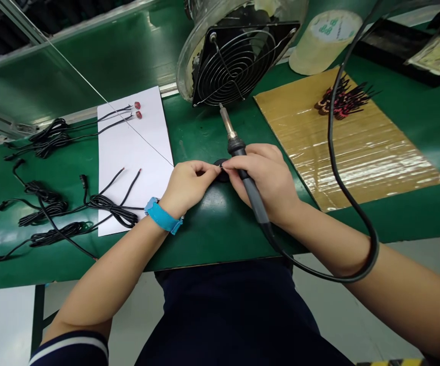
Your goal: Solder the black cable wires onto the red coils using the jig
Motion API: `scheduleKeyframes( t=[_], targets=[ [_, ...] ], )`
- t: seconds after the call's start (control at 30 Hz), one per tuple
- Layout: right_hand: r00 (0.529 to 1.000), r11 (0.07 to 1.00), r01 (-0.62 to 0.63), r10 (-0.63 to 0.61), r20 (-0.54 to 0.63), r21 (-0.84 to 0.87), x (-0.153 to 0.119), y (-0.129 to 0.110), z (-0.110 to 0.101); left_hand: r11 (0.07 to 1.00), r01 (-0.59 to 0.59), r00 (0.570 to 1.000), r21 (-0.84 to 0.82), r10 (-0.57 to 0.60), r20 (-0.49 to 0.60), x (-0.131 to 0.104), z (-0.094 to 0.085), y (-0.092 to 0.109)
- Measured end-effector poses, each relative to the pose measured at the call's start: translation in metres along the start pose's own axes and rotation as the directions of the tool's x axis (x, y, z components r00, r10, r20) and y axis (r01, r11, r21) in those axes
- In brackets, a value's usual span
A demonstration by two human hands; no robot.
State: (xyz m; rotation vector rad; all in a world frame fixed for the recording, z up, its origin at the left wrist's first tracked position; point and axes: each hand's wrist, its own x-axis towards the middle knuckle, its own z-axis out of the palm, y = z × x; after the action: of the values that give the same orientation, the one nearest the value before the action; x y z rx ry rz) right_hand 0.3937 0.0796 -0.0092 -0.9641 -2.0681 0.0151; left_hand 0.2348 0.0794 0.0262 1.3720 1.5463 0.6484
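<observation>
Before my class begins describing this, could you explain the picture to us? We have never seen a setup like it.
There is no robot here: these are a person's bare hands. The single picture comes from a camera worn on the head, looking forward and down.

The right hand holds a soldering iron, its tip pointing towards a fan. The left hand has its thumb and forefinger pinched together at a dark round piece; anything between the fingertips is too small to make out.

On the green surface, coiled black cables lie on the person's left, some reaching over a white sheet. On the right, a brown sheet bears a bunch of short dark wires.
</observation>
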Motion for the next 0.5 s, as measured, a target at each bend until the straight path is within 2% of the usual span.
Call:
scheduleKeyframes(
  t=[0.13,0.27,0.5],
  targets=[
    [0.986,0.983,-0.149,0.155,-0.058,0.104,-0.012,-0.008,-0.017,0.999,-0.007,0.999,0.035,0.008,-0.044,-0.001,0.005,-0.004],
    [0.962,0.947,-0.24,0.261,-0.078,0.213,-0.036,-0.016,-0.034,0.987,-0.139,0.98,0.086,0.15,-0.132,-0.005,0.013,-0.011],
    [0.926,0.897,-0.341,0.371,-0.062,0.281,-0.062,-0.022,-0.041,0.955,-0.246,0.938,0.168,0.278,-0.206,-0.008,0.018,-0.013]
  ],
)
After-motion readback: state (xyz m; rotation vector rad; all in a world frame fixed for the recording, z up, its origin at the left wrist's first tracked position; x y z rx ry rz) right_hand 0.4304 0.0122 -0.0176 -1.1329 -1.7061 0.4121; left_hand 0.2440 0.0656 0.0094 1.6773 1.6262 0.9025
